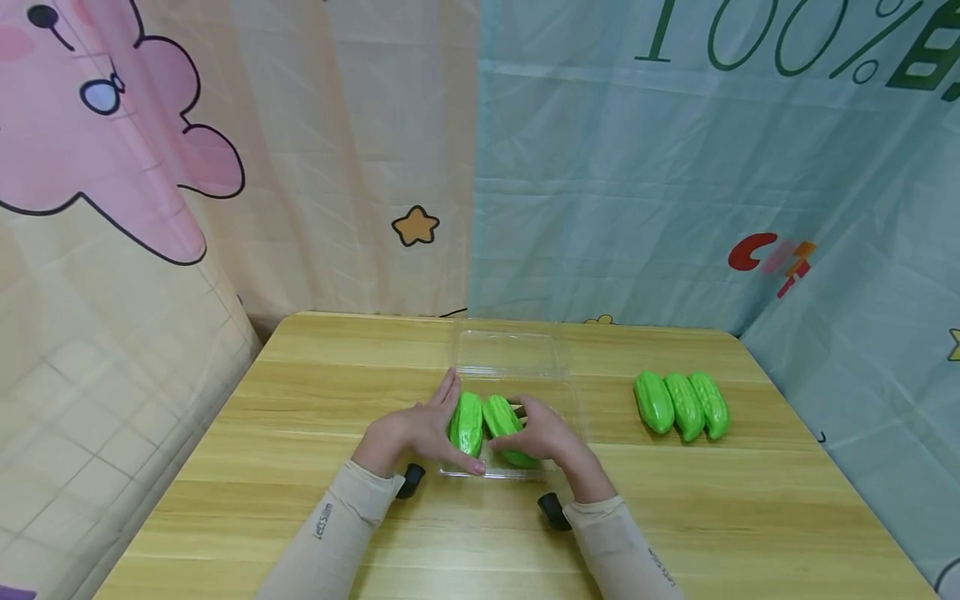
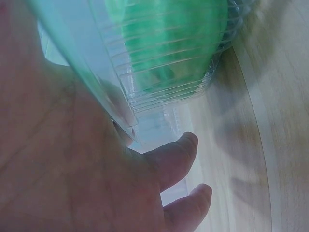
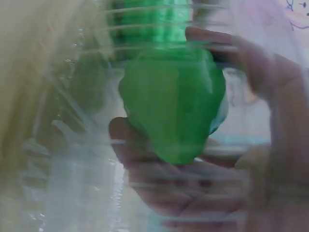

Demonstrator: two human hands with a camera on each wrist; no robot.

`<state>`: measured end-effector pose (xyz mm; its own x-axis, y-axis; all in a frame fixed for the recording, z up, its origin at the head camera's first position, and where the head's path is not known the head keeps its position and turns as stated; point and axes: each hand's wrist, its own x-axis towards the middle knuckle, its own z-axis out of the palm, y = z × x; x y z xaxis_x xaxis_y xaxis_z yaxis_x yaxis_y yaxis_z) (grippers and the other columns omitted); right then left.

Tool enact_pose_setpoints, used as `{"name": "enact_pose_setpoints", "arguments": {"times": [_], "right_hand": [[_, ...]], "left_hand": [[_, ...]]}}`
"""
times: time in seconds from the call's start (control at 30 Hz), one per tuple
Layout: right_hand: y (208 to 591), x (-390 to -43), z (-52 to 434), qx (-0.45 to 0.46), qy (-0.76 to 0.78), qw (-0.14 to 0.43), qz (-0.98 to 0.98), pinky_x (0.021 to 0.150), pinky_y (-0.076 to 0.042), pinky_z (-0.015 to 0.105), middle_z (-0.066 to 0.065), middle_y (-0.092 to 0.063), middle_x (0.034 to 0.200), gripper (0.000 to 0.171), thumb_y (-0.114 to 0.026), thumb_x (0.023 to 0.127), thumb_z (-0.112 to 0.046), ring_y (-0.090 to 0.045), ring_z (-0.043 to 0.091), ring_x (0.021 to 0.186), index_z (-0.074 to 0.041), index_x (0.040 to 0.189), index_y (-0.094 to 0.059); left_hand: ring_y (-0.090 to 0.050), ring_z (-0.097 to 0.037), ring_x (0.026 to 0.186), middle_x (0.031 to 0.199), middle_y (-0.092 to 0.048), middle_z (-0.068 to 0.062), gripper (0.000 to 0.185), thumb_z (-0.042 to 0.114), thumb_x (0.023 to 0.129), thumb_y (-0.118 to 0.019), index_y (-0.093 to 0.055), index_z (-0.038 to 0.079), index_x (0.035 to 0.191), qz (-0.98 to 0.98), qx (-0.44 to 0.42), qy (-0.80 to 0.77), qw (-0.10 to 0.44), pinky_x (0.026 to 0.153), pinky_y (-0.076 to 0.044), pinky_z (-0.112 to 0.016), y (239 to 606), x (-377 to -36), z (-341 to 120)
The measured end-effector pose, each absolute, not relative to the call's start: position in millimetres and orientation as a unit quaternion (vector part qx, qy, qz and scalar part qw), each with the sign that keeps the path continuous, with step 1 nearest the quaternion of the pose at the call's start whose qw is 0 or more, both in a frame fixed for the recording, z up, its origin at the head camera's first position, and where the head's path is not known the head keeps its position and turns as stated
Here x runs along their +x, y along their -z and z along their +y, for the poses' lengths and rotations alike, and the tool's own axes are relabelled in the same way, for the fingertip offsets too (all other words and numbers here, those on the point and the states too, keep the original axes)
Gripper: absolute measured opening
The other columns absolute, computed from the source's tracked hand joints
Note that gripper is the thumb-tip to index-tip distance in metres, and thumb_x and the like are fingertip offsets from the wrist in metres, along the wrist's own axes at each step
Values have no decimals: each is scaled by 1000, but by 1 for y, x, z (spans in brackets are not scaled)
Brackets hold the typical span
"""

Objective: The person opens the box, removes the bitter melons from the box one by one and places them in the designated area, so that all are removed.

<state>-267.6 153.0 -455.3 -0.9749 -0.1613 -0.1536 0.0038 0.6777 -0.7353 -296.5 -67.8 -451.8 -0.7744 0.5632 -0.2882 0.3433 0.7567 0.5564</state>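
Observation:
A clear plastic clamshell box (image 1: 491, 472) lies on the table with its lid (image 1: 510, 354) folded back. Inside, a green ridged bitter melon (image 1: 467, 423) sits along the left side. My right hand (image 1: 546, 433) grips a second bitter melon (image 1: 504, 419) beside it, tilted within the box. Through the clear wall, the right wrist view shows fingers and thumb around this bitter melon (image 3: 174, 101). My left hand (image 1: 427, 425) rests against the box's left side, fingers extended and thumb over the front edge. In the left wrist view its palm (image 2: 72, 159) touches the rim.
Three more green bitter melons (image 1: 682, 406) lie side by side on the right of the wooden table (image 1: 750, 517). Printed curtains (image 1: 360, 167) hang behind the table and at both sides. A dark wrist-camera piece (image 1: 553, 511) sits beneath the right wrist.

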Motion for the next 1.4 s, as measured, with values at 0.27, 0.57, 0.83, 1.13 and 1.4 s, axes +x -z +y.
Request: {"name": "enact_pose_setpoints", "arguments": {"times": [0.27,0.57,0.83,1.13,1.4], "right_hand": [[445,-267,164,-34,449,66,890,87,-56,46,19,-61,129,79,-91,75,-22,-61,34,111,0,140,-52],[429,-265,179,-26,531,18,847,84,-57,45,20,-59,131,82,-90,77,-19,-61,37,111,-4,146,-48],[414,-261,187,-16,551,5,835,76,-59,42,22,-54,137,82,-89,79,-21,-60,39,113,-10,149,-47],[408,-260,198,11,550,-18,835,74,-60,40,19,-53,140,83,-89,78,-26,-60,37,114,-14,149,-48],[405,-260,209,12,560,-26,828,80,-59,40,20,-51,143,81,-88,81,-25,-57,38,119,-11,150,-48]], "left_hand": [[-19,-46,147,164,27,-3,148,69,67,-83,16,11,159,912,245,-243,224,116,-22,-59,454,-297,-68],[-16,-43,148,165,26,-2,148,68,65,-85,16,14,160,909,243,-256,224,115,-27,-58,454,-295,-68],[-14,-41,149,164,28,-3,150,68,64,-86,18,14,159,906,246,-262,223,116,-25,-57,454,-295,-69],[-15,-42,148,164,28,-3,151,68,64,-86,19,14,158,907,246,-258,223,117,-23,-57,454,-296,-69],[-15,-44,148,164,28,-1,151,68,64,-85,20,14,158,907,244,-260,224,118,-18,-58,455,-297,-69]]}}
